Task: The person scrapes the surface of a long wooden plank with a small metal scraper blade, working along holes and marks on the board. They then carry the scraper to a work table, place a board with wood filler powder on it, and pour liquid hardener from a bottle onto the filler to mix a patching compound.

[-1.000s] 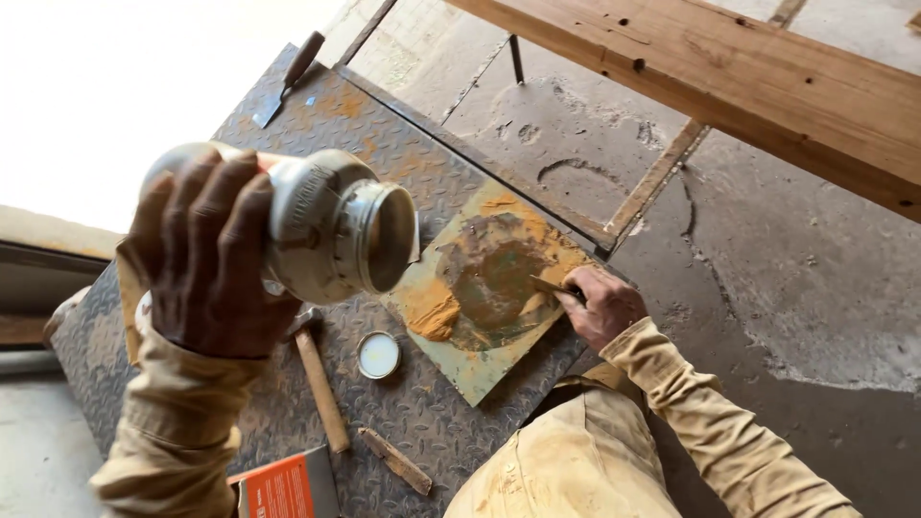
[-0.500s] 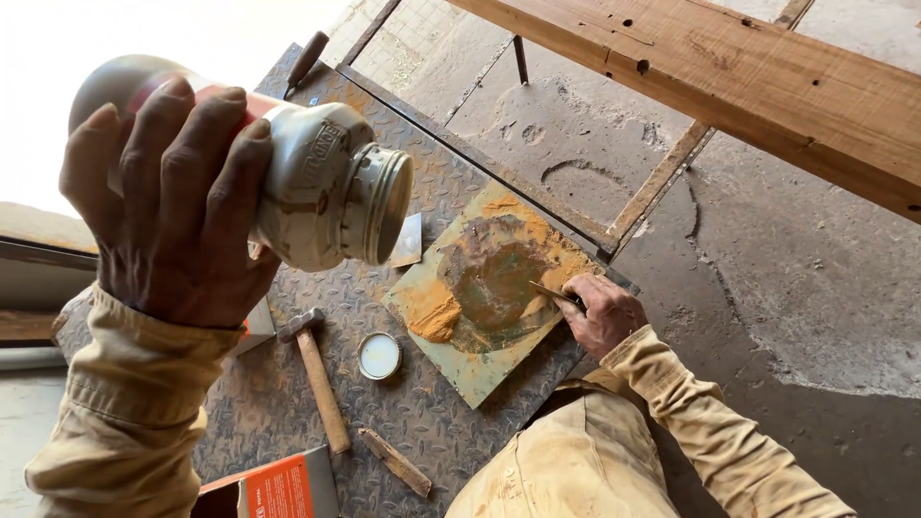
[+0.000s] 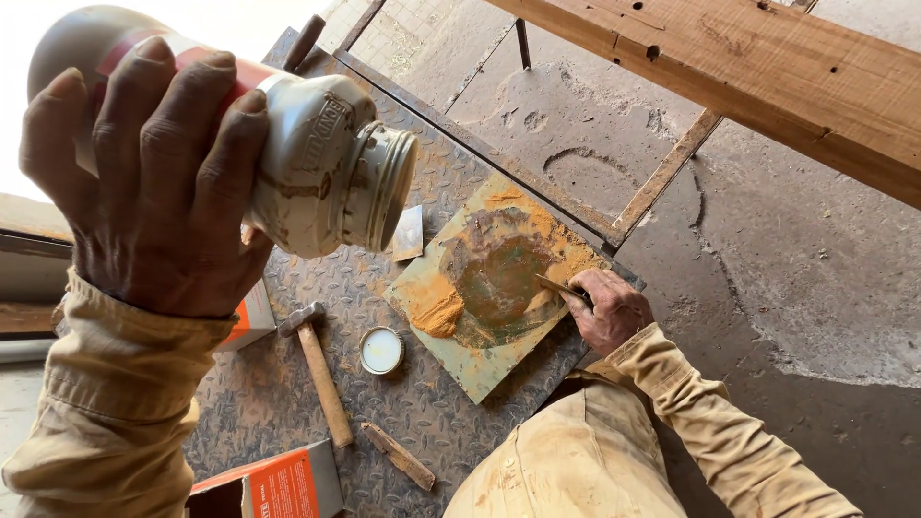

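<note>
At the left of the view, the left hand (image 3: 153, 182) was clamped around a smeared, off-white plastic jar with a red band (image 3: 278, 144), fingers wrapped over its body, holding it raised and tipped on its side with the uncapped threaded mouth facing right, above the grey chequered metal plate (image 3: 451, 422). Below it lay a wooden-handled hammer (image 3: 321, 369), a round white lid (image 3: 382, 350), a short wooden stick (image 3: 398, 456) and an orange-and-white carton (image 3: 278, 484). Further right sat the square pale-green board (image 3: 499, 288), smeared with ochre putty heaped at its left part. Tilting the jar slowly over that board, and steadying the board, would probably keep any pour tidy. At the board's right edge the right hand (image 3: 609, 312) was curled tight on a thin flat blade (image 3: 561, 286), its tip resting in the putty
</note>
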